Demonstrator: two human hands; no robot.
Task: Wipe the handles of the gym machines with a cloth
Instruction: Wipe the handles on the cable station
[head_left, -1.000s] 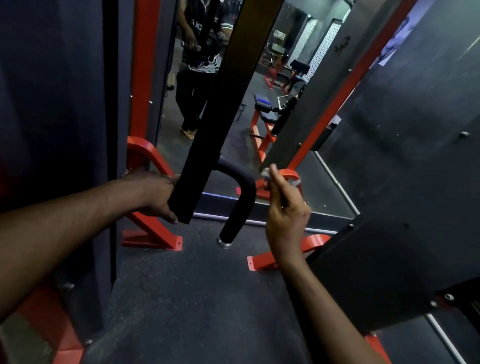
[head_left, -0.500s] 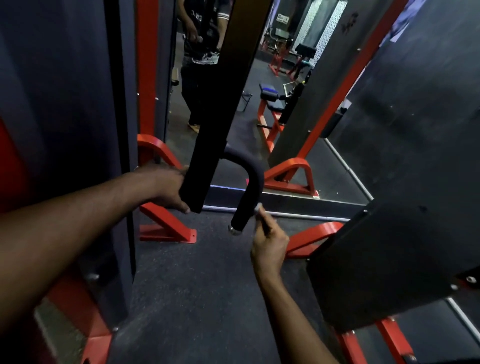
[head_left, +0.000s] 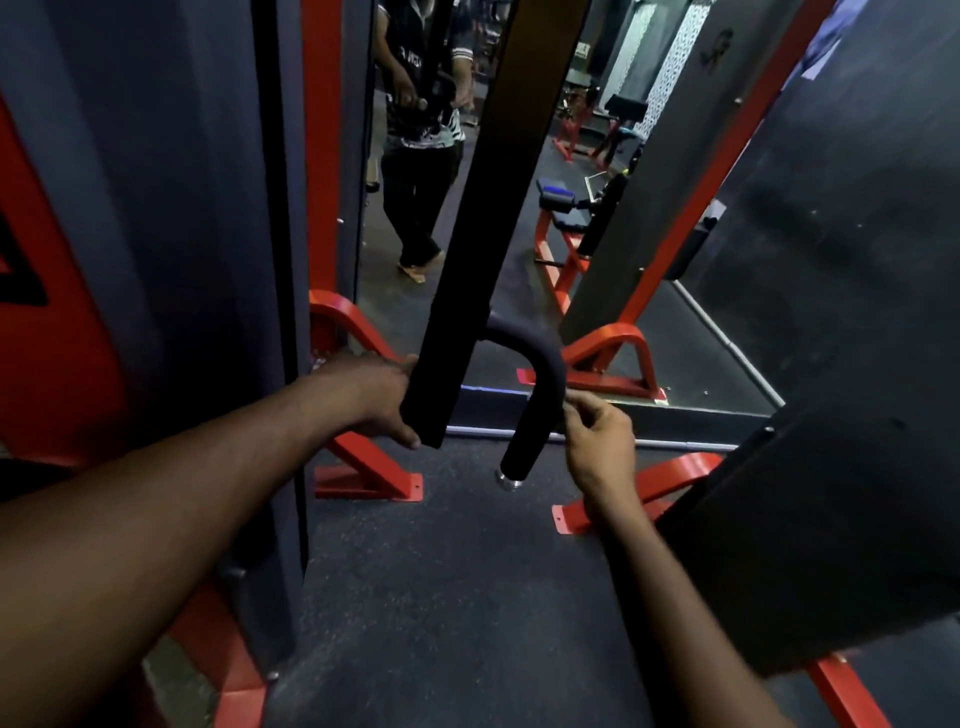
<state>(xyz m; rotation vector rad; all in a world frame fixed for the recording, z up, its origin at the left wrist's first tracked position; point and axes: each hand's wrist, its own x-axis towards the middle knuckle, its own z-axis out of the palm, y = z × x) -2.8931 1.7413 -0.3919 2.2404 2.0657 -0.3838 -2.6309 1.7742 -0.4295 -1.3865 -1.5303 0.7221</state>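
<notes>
Handle of the gym machine: a black, foam-covered tube that comes out sideways from behind a dark flat bar, bends in a rounded corner and runs down toward 7 o'clock, ending in a small silver cap. It hangs near the middle of the view, above the speckled dark floor and in front of a mirror that shows a standing person and red benches.

Reaching in from 8 o'clock, the left hand has its fingers curled round the lower end of the flat bar, with the thumb showing on the near face at the bar's bottom edge. From 5 o'clock comes the right forearm, rising to the right hand, whose back faces the camera; its fingers are bent and bunched, the fingertips pressed against the right side of the handle's straight part, just under the bend. Whether a cloth sits between those fingers and the foam cannot be told; none is plainly visible.

From the right hand the handle lies at 9 o'clock, touching the fingertips; from the left hand it lies at 3 o'clock, beyond the flat bar. Red frame feet stand on the floor at either side.
</notes>
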